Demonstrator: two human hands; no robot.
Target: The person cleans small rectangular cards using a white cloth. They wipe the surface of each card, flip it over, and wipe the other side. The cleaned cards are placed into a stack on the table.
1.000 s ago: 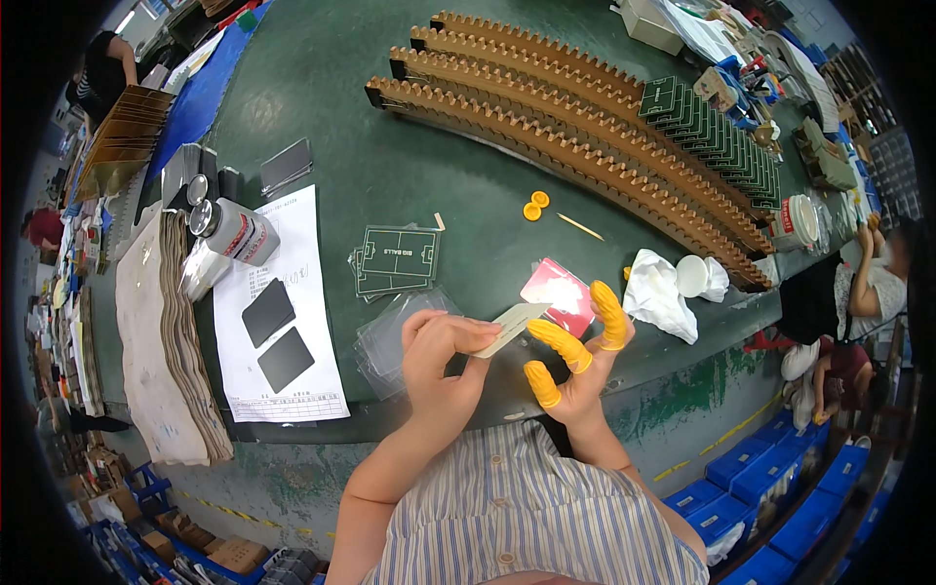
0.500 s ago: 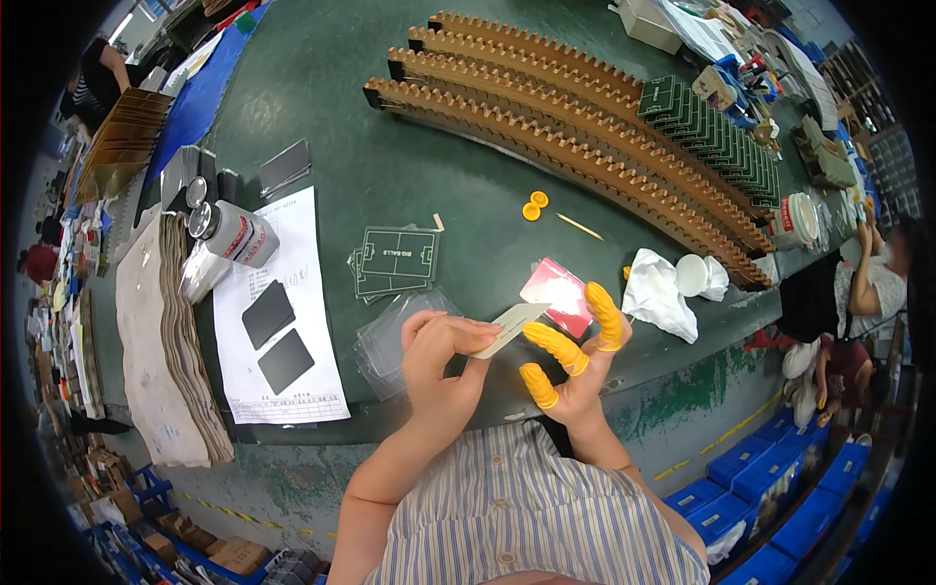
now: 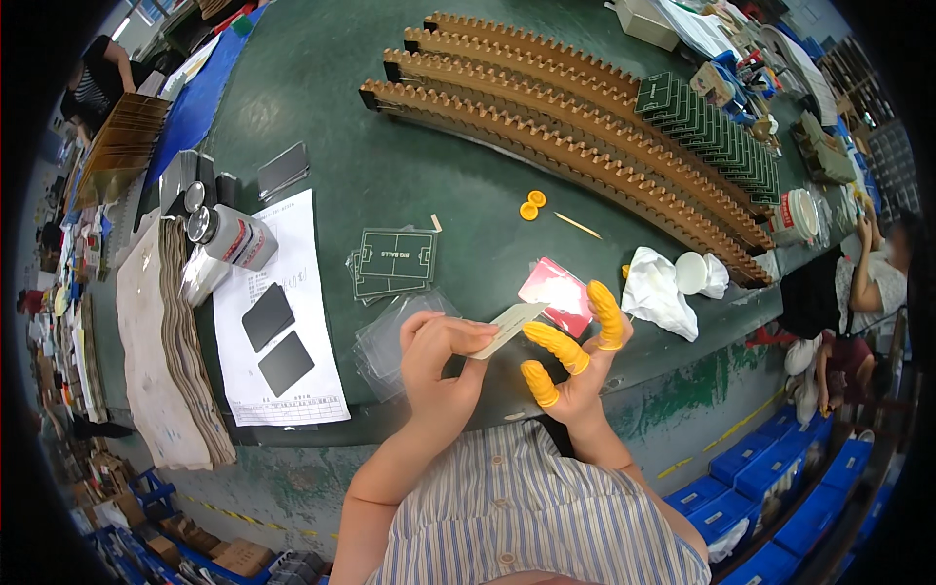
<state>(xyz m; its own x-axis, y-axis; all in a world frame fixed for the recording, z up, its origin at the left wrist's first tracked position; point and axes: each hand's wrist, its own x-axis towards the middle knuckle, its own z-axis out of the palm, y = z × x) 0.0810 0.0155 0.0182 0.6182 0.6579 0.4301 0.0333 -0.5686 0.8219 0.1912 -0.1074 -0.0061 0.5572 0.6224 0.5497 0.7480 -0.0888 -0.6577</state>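
Observation:
Between the thumb and fingers of my left hand (image 3: pixel 439 361) is a thin, pale flat card (image 3: pixel 511 326), held tilted above the table's near edge. My right hand (image 3: pixel 583 380) wears yellow finger cots on several digits; its fingers are spread and nothing shows in its grasp. Its index fingertip is close to the card's far end; I cannot tell whether they touch. Beyond that hand lies a pink pad in clear film (image 3: pixel 558 292). Clear plastic sheets (image 3: pixel 378 349) rest left of the card, below a small stack of green plates with white pitch lines (image 3: pixel 396 255).
Long notched wooden racks (image 3: pixel 546 127) cross the far side, with green plates (image 3: pixel 712 132) standing in them at right. A wooden stick (image 3: pixel 578 225), rolled yellow finger cots (image 3: pixel 531 206) and a white cloth (image 3: pixel 656 297) lie nearer. Dark plates (image 3: pixel 286 364) sit on paper beside a bottle (image 3: pixel 244 239).

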